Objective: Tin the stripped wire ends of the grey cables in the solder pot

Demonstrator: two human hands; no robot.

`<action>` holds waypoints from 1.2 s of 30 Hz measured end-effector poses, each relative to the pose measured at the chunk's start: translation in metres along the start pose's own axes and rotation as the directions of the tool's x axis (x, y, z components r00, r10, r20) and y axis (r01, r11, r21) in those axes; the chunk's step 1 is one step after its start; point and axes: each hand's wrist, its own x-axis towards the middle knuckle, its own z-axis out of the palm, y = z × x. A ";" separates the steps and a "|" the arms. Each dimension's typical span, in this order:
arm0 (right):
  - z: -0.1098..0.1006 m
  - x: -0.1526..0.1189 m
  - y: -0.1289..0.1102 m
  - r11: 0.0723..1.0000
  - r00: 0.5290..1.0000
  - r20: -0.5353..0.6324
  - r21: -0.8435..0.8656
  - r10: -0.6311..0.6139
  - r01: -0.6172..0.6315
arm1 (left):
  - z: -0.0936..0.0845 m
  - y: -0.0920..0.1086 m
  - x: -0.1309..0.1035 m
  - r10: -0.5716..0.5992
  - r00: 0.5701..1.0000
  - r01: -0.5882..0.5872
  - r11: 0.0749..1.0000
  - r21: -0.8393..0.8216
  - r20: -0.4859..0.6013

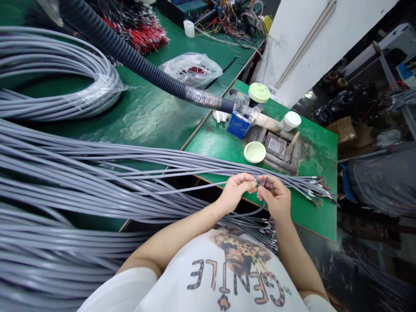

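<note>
My left hand (pixel 238 190) and my right hand (pixel 276 198) meet over the near edge of the green table, fingers pinched. Between them fan out thin red and blue wires (pixel 264 182) from a grey cable's end. That grey cable (pixel 258 211) curves up from below into my right hand. My left fingertips pinch thin wire strands; their exact ends are hidden by the fingers. Another grey cable (pixel 195 188) runs to my left wrist. Just behind my hands lies a bundle of grey cables (pixel 286 178), their stripped ends (pixel 320 190) spread at the right.
A solder pot (pixel 276 145) in a dark frame stands behind the bundle, with a pale open dish (pixel 255 152), a blue box (pixel 238 125) and a white jar (pixel 291 121) around it. A corrugated hose (pixel 146 71) hangs across. Coiled cables (pixel 94 97) fill the left.
</note>
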 end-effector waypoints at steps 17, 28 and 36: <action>-0.066 0.065 -0.006 0.884 0.962 -0.229 -0.467 -0.147 0.024 | -0.010 0.010 0.005 0.469 0.856 -0.485 0.580 0.654 0.218; -0.099 0.168 0.031 0.192 0.987 -0.160 -0.968 0.027 -0.162 | -0.033 0.002 0.019 0.493 0.772 -0.557 0.223 0.800 0.401; -0.095 0.176 0.046 0.140 0.979 -0.169 -0.973 0.115 -0.185 | -0.032 0.006 0.019 0.477 0.775 -0.554 0.197 0.809 0.414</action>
